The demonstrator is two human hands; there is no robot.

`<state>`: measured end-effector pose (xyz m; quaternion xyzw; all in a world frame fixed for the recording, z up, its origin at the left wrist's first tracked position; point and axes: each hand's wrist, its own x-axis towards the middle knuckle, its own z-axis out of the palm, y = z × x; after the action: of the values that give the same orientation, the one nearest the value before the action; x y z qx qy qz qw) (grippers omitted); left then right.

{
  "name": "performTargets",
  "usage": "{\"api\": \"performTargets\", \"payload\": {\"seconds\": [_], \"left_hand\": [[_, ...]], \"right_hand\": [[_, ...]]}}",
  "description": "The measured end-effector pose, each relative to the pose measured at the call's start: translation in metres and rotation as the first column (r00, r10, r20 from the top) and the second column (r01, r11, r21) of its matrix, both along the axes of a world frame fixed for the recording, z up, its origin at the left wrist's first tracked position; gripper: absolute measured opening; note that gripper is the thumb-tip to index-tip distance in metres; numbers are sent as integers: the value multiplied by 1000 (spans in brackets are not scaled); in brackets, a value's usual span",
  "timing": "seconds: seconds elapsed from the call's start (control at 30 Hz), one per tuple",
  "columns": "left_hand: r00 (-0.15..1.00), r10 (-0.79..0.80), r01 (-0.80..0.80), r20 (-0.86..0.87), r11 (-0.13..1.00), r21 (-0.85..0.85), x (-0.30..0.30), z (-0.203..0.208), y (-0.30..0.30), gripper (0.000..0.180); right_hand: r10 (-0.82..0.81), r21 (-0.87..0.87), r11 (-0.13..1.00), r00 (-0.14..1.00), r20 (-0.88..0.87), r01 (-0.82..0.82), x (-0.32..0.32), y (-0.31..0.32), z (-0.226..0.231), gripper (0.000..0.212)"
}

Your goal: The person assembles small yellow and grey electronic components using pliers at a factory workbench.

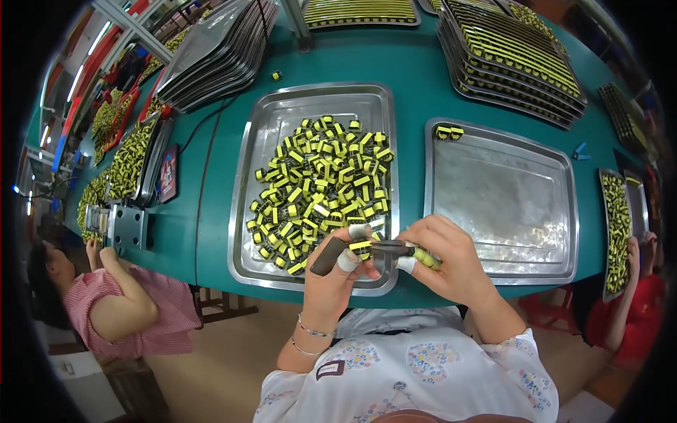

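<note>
My left hand [331, 282], its fingertips wrapped in white tape, pinches a small yellow-and-black transformer [360, 247] over the near edge of a metal tray [243, 211]. A dark flat strip [328, 256] lies against the same hand; what it is I cannot make out. My right hand [451, 257] is closed round pliers [400, 248] with yellow wrapping on the handle. Their jaws reach to the transformer, and whether they touch it is hard to tell. Many similar transformers [324, 176] lie heaped in the tray. A second metal tray [504, 190] has a few transformers [449, 132] in its far left corner.
Stacked trays of transformers [508, 56] stand far right, and stacked metal trays [218, 53] far left. A loose transformer [276, 75] and a blue tool [581, 151] lie on the green table [352, 53]. Co-workers sit left [116, 303] and right [638, 310].
</note>
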<state>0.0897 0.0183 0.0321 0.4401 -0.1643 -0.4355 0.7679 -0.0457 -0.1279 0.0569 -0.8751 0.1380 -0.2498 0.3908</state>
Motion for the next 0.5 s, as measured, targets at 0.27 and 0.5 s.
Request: {"api": "performTargets", "payload": {"seconds": [0.27,0.5], "left_hand": [[998,-66,66,-10,996,52,4,-4,0,48],[993,-115,115,-17,993,-28,2,-3,5,42]], "right_hand": [[58,-110,993,997,47,-53,2,-7,-2,30],[139,-291,948,990,10,-130,-2,-14,-2,31]]}}
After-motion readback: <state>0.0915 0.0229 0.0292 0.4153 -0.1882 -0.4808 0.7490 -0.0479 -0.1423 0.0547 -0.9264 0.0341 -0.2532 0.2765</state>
